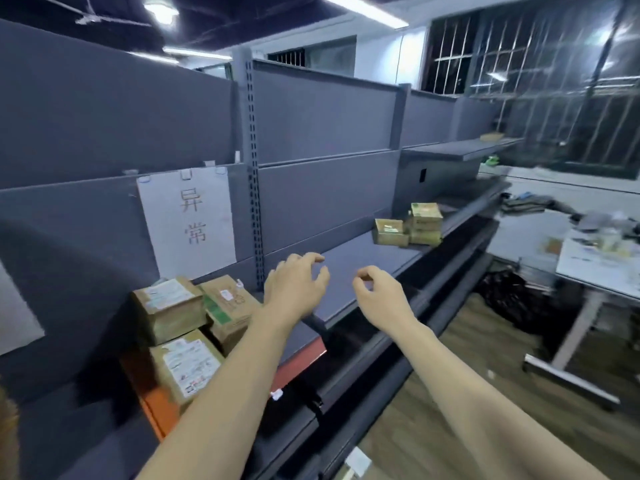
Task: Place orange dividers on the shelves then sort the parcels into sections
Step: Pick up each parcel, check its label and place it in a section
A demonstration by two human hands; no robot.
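Note:
Both my hands hover over the grey middle shelf [360, 271] and hold nothing. My left hand [294, 285] has loosely curled fingers, just right of a stack of three brown parcels [183, 320] with white labels. My right hand [381, 296] is also loosely curled, with thumb and forefinger close together. An orange divider [156, 403] lies on the shelf at the left, under and beside the nearest parcel. Further along the same shelf sits a second group of small parcels [408, 225].
A white paper sign [188, 216] hangs on the shelf's back panel. Lower shelves [398, 355] jut out below. A white table [599, 268] with clutter stands to the right, a dark bag [512, 299] on the wooden floor beside it. Barred windows fill the far right.

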